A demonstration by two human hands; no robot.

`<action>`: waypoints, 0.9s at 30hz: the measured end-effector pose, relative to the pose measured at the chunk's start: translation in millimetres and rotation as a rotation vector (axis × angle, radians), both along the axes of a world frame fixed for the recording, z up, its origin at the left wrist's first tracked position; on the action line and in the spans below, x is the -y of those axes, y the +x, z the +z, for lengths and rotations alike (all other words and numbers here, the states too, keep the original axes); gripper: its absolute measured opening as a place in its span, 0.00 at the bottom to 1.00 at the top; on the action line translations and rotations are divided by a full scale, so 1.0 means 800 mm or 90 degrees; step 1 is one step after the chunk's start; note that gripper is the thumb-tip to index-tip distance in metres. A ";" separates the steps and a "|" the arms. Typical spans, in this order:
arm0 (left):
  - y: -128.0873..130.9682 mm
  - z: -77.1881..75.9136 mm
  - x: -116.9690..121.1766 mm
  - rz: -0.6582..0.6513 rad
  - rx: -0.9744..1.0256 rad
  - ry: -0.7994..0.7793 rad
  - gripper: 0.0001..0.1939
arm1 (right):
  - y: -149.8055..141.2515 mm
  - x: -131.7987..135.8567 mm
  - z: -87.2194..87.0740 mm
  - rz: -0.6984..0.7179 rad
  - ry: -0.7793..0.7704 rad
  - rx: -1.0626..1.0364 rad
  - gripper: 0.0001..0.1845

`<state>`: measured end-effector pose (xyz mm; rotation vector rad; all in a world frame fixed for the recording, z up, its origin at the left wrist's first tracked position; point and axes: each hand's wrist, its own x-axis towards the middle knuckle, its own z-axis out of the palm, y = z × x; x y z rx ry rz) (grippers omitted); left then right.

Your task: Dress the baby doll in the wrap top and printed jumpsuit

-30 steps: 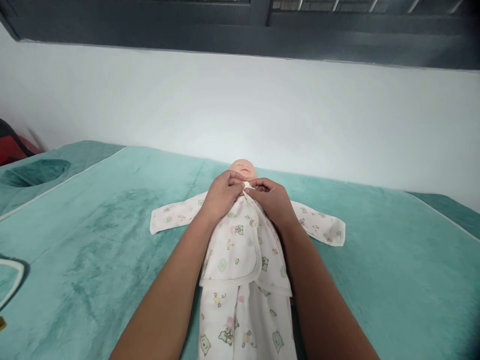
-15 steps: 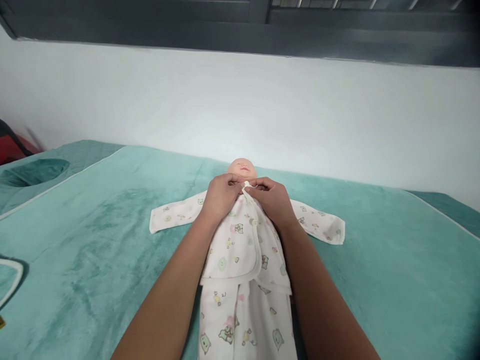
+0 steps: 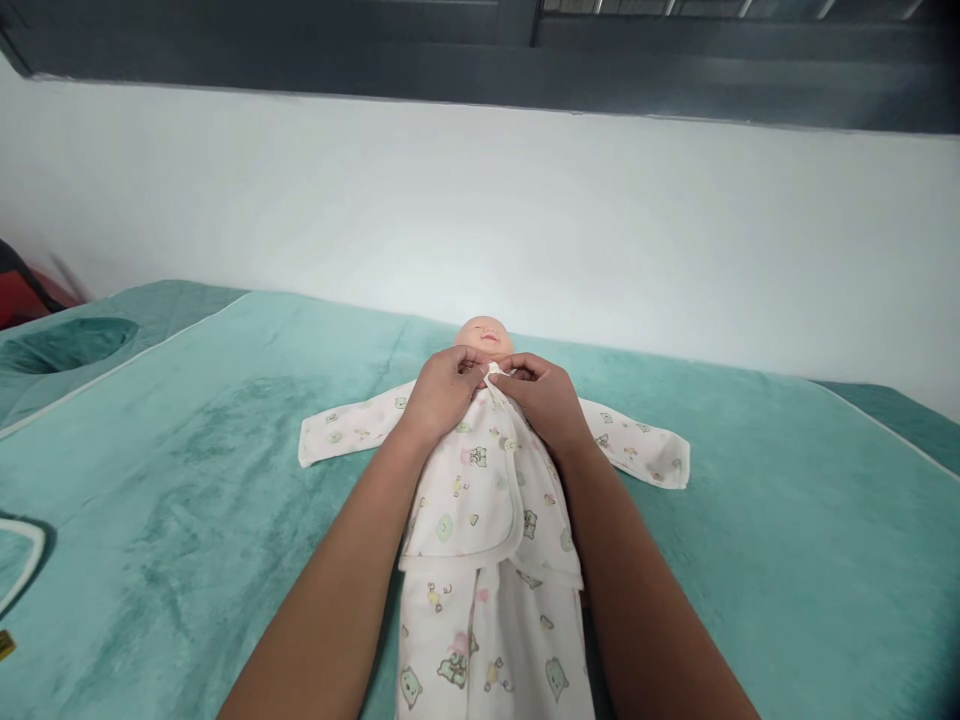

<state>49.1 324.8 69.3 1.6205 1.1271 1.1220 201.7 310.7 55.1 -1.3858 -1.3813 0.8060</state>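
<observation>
A baby doll (image 3: 484, 333) lies on its back, head toward the wall, dressed in a white baby shirt (image 3: 469, 490) printed with small bears. Both sleeves stretch out to the sides. At the collar, my left hand (image 3: 448, 388) pinches the shirt's edge from the left. My right hand (image 3: 546, 398) grips the same neckline from the right, its fingertips almost meeting the left ones. What lies between the fingertips is mostly hidden. Lower down, the overlapping front flap hangs over matching printed pants (image 3: 495, 650).
A teal plush cover (image 3: 750, 530) spreads under the doll, with a white wall (image 3: 480, 210) behind it. A white cable (image 3: 34, 550) curves at the left edge near a small yellow tag (image 3: 6, 644). A red and black object (image 3: 22, 295) sits far left.
</observation>
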 end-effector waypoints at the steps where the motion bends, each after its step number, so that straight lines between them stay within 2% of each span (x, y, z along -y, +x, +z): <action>1: 0.001 0.000 0.000 0.008 -0.002 0.002 0.07 | 0.000 0.001 0.000 0.001 -0.001 0.000 0.12; 6: 0.005 0.004 0.003 0.068 -0.043 0.016 0.07 | 0.000 0.002 0.002 -0.001 -0.006 0.001 0.13; 14: 0.010 0.002 0.004 0.114 -0.145 0.081 0.07 | 0.000 0.000 -0.001 0.002 0.012 -0.002 0.12; 19: 0.006 0.004 0.004 0.062 -0.145 0.053 0.07 | 0.000 0.000 0.000 0.004 0.015 -0.002 0.10; 27: -0.005 0.019 0.009 -0.037 -0.104 -0.027 0.07 | -0.001 0.000 0.003 0.007 -0.001 -0.009 0.11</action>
